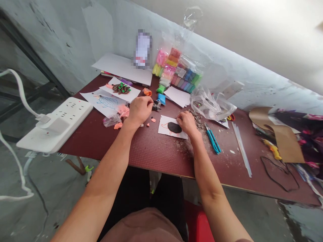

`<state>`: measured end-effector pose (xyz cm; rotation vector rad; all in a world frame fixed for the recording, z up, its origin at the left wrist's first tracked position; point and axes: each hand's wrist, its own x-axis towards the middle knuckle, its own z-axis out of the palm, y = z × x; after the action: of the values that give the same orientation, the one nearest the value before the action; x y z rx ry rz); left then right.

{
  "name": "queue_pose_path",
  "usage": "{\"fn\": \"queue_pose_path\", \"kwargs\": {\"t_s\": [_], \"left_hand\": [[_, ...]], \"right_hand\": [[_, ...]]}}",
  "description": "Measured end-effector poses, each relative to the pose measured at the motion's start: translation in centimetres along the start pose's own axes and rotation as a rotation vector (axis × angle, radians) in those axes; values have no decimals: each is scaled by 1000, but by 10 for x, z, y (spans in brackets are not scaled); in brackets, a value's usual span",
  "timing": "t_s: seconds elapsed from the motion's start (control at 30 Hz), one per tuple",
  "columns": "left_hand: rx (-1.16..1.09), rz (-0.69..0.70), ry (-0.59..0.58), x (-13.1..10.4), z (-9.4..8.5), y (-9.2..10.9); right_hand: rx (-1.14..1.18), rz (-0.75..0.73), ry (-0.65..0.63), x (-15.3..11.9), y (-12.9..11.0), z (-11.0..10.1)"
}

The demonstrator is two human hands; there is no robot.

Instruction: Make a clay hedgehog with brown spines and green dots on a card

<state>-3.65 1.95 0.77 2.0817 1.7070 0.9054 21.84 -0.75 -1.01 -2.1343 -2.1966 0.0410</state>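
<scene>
A small white card (164, 131) lies on the table, with an orange-outlined animal drawing whose body is covered by a flat black oval (174, 127). My right hand (187, 122) bends over the card's right side, fingertips close together at the edge of the oval; what they pinch, if anything, is hidden. Up and to the left, my left hand (141, 108) is closed with its fingers curled. Right beside its fingertips is a black lump in clear wrap (156, 106); whether the hand grips it cannot be made out. Sunflower seeds (198, 118) are piled beyond my right hand.
Several coloured clay packs (174, 70) stand against the wall. Seeds with green bits (121, 88) rest on paper at the left, near pink clay (123, 111). A teal cutter (213, 139), clear sticks (242, 149) and a plastic bag (212, 104) lie rightward. A power strip (57, 124) is at left.
</scene>
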Motion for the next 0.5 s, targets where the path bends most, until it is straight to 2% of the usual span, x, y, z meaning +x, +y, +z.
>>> {"fn": "queue_pose_path", "kwargs": {"t_s": [0.27,0.4,0.5], "left_hand": [[31,-18,-1,1,-5,-12],[82,-10,-17,1,-3,-25],[112,-14,-24,3,-2,-36]], "right_hand": [[101,-20,-35,-4,3,-7],[87,-33,-62,-5,3,-8],[59,-46,-22,-3,2,-5]]}}
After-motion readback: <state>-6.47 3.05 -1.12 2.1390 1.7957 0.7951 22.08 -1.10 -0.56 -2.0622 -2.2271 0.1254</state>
